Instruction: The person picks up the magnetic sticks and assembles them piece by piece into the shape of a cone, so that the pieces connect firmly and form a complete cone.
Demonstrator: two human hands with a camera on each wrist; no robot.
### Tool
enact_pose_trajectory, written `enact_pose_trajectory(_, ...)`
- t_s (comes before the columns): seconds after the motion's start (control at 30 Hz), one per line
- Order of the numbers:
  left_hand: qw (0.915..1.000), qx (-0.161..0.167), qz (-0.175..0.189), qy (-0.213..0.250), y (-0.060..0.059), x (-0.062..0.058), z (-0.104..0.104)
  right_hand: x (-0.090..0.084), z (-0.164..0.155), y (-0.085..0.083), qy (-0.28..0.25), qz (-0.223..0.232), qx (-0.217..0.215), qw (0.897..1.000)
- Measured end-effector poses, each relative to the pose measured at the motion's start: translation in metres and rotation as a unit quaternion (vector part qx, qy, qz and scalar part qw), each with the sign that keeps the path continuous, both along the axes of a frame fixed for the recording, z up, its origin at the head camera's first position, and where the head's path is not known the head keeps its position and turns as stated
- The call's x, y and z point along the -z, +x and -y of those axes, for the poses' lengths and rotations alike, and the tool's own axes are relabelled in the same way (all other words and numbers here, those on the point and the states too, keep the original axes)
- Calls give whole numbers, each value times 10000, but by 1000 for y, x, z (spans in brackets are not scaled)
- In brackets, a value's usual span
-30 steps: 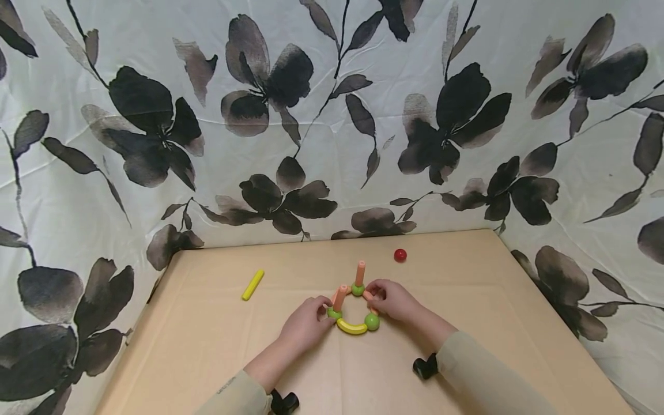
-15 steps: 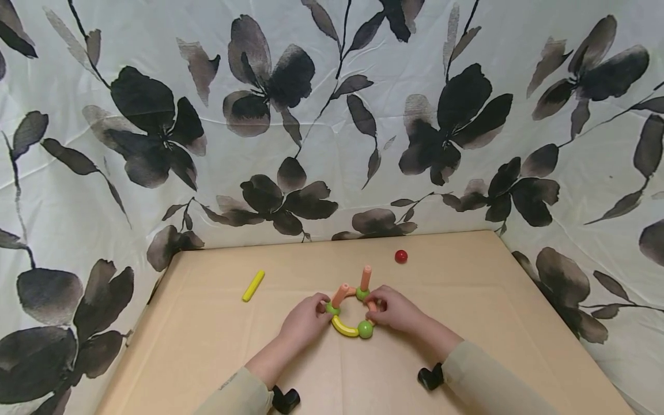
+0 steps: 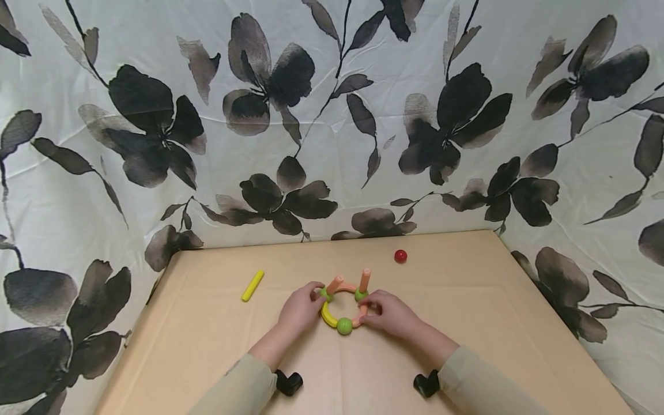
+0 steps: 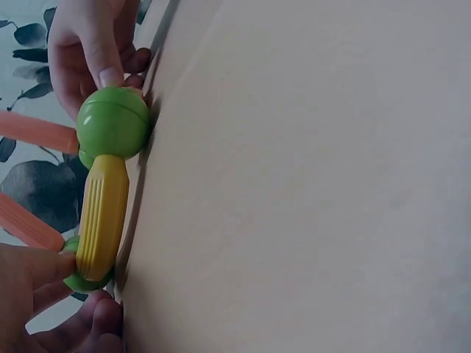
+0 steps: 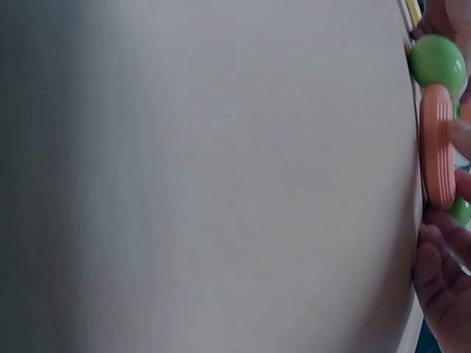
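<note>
A ring of magnetic building pieces lies on the table in the head view. It joins a yellow curved rod, orange curved rods and green balls. Two straight orange rods stand up from the far balls, the left one leaning. My left hand pinches the ball at the ring's left; the left wrist view shows thumb and fingers around that green ball. My right hand holds the ring's right side, its fingers on the orange curved rod in the right wrist view.
A straight yellow rod lies left of the hands. The red ball sits near the back edge of the tan table. Behind stands a white cloth with dark flowers.
The ring has turned clockwise as seen from above: the front green ball has moved left and the left ball away from me. The left hand has shifted slightly forward, the right slightly nearer.
</note>
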State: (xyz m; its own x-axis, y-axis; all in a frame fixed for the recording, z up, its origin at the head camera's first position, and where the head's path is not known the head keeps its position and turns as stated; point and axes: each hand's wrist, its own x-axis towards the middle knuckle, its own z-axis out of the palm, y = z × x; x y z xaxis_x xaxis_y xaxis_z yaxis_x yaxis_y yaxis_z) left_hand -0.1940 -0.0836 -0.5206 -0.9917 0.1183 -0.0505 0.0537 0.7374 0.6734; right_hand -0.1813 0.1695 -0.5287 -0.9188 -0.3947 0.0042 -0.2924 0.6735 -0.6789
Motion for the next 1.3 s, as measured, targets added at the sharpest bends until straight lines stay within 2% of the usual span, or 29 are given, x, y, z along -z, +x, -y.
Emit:
enact_pose_trajectory(0.23, 9999, -140, 64, 78, -8, -2, 0, -1, 9, 4, 62, -199, 167, 9996)
enact_pose_trajectory(0.47, 9996, -268, 40, 88, -7, -3, 2, 0, 9, 5, 94, -210, 170, 9996)
enact_pose_trajectory(0.77, 9993, -331, -170, 75, -5, -18, 17, -2, 8, 6, 139, -183, 186, 9996)
enact_pose_trajectory(1.0, 9987, -485, -161, 70, -10, -25, 43, -1, 7, 3, 96, -129, 191, 9997)
enact_pose_trajectory(1.13, 9975, -667, -218, -10, -14, -30, 66, -1, 7, 2, 80, -92, 170, 9998)
enact_pose_trajectory(1.3, 9954, -838, -347, -321, -16, -34, 100, -1, 7, 1, 86, -61, 126, 9999)
